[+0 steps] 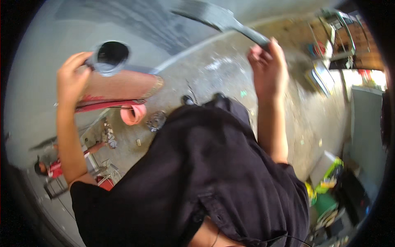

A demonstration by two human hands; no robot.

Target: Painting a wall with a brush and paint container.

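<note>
My right hand (269,68) is raised and closed round the handle of a wide paintbrush (222,19), whose head is coated in grey. The bristles reach up and left across the wall (164,16); whether they touch it I cannot tell. Darker grey strokes mark the wall's surface. On the left, my left hand (73,78) grips a small cup (108,69) by its side. Its rim is smeared grey and the inside looks nearly black.
Below the cup lies a reddish-brown rolled mat (123,86), by a pink ring-shaped roll (133,114). A person in red (55,168) is at the far left. A metal-framed rack (343,39) stands upper right; bags and boxes (329,177) pile up lower right.
</note>
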